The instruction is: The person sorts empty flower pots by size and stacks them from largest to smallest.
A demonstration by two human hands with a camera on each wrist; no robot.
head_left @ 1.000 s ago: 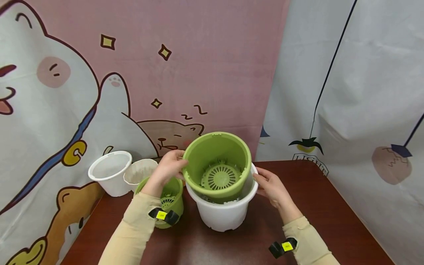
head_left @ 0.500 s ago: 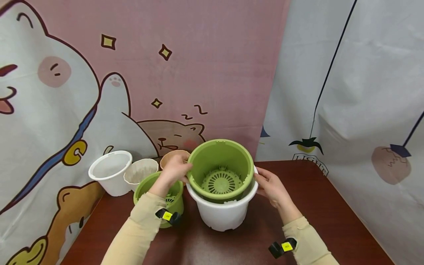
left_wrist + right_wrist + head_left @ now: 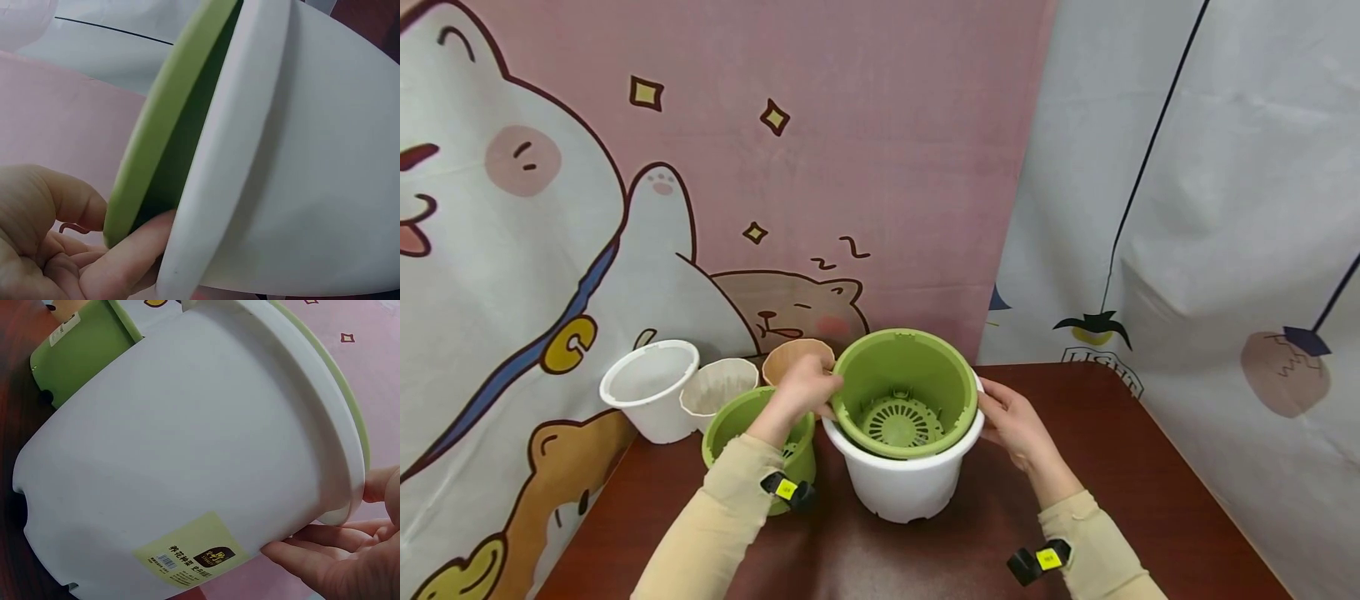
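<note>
A green slotted-bottom flower pot (image 3: 901, 367) sits most of the way inside a larger white flower pot (image 3: 898, 492) at the middle of the table. My left hand (image 3: 808, 387) pinches the green pot's rim on its left side; in the left wrist view its fingers (image 3: 131, 259) go between the green rim and the white rim. On the other side my right hand (image 3: 1015, 421) grips the white pot's rim, thumb on top and fingers under it against the wall. A yellow label (image 3: 194, 553) shows on the white pot in the right wrist view.
Left of the white pot stands a smaller green pot (image 3: 722, 433), partly behind my left forearm. Behind it are a white pot (image 3: 658, 408), a cream fluted pot (image 3: 718, 387) and an orange pot (image 3: 797, 350). A printed cloth (image 3: 910, 167) hangs behind the brown table (image 3: 1097, 467).
My left hand has lowered the green pot into the white pot, moving down and slightly right. The orange pot has come into view behind it. My right hand has stayed on the white rim.
</note>
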